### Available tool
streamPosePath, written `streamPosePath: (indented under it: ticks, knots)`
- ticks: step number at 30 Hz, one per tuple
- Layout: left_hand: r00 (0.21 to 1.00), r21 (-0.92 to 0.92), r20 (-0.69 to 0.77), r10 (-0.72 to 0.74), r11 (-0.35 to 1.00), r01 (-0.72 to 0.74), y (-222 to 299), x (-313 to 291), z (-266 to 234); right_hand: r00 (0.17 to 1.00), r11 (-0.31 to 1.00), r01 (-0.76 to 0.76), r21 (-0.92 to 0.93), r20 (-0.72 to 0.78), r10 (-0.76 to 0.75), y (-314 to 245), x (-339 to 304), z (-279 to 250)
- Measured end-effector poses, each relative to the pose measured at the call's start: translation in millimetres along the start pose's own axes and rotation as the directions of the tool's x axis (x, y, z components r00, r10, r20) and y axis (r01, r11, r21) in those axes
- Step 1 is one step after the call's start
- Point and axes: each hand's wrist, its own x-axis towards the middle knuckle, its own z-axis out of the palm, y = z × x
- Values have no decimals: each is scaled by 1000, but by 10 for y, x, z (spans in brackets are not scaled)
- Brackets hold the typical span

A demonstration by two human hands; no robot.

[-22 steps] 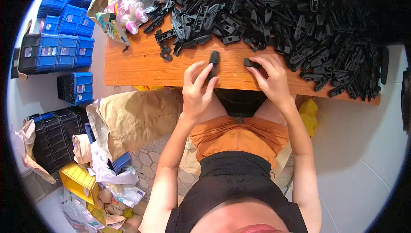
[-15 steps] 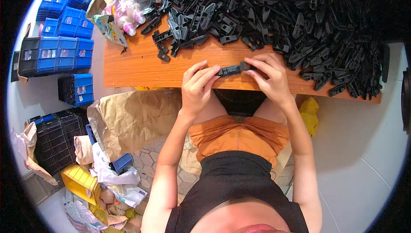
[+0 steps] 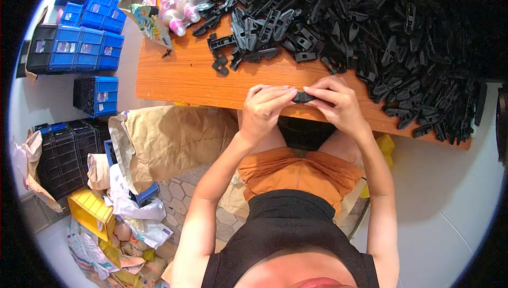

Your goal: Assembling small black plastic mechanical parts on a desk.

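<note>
One black plastic part (image 3: pixel 304 97) is held by the near edge of the table (image 3: pixel 180 71), its ends clamped in the fingertips of left hand (image 3: pixel 262 111) and right hand (image 3: pixel 339 104), press-fitting apparently being done, even, aligned pressure seemingly called for next.

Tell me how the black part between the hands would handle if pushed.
The black part is probably light: fingertips of the left hand and right hand pinch it. It is likely stiff, like the rigid-looking pieces in the pile. Its visible outline seems angular, so it would probably slide, not roll.
</note>
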Motion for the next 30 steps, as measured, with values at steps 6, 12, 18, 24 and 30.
streamPosePath:
  ticks: [6,12,18,24,30]
  knots:
    - [965,332,-255,59,943,30,-75,383,-232,982,996,-90,6,168,88,-151,-149,-249]
    - [927,507,-374,-2,837,207,-356,649,-289,974,971,-223,80,-7,225,-213,50,-263]
    - [861,506,-504,66,831,232,-293,602,-424,985,920,-103,-378,-168,41,133,521,89]
    - [964,18,-228,-136,989,144,25,96,-219,977,921,-41,-388,-207,-44,100,426,-25]
    - [985,89,-129,-115,988,127,-97,-20,-96,994,998,-46,48,-94,51,15,60,-91]
